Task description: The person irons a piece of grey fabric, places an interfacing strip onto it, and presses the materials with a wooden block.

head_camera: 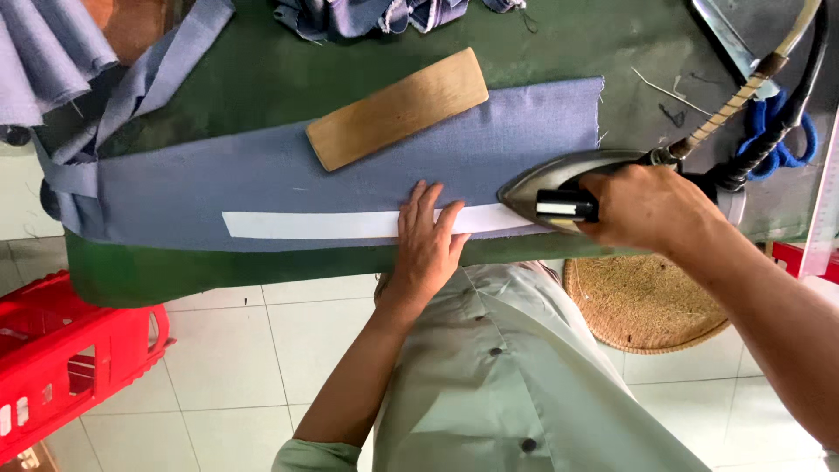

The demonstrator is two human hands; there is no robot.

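Head view: metal iron [559,179] presses white strip [332,225]

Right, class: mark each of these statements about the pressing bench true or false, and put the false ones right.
1. The right hand holds the iron by its handle. True.
2. The left hand lies flat on the white strip. True.
3. The wooden block lies on the floor. False: it rests on the blue-grey cloth on the bench.
4. The bench cover is red. False: it is green; the crate on the floor is red.
5. The iron's tip points towards the left hand. True.
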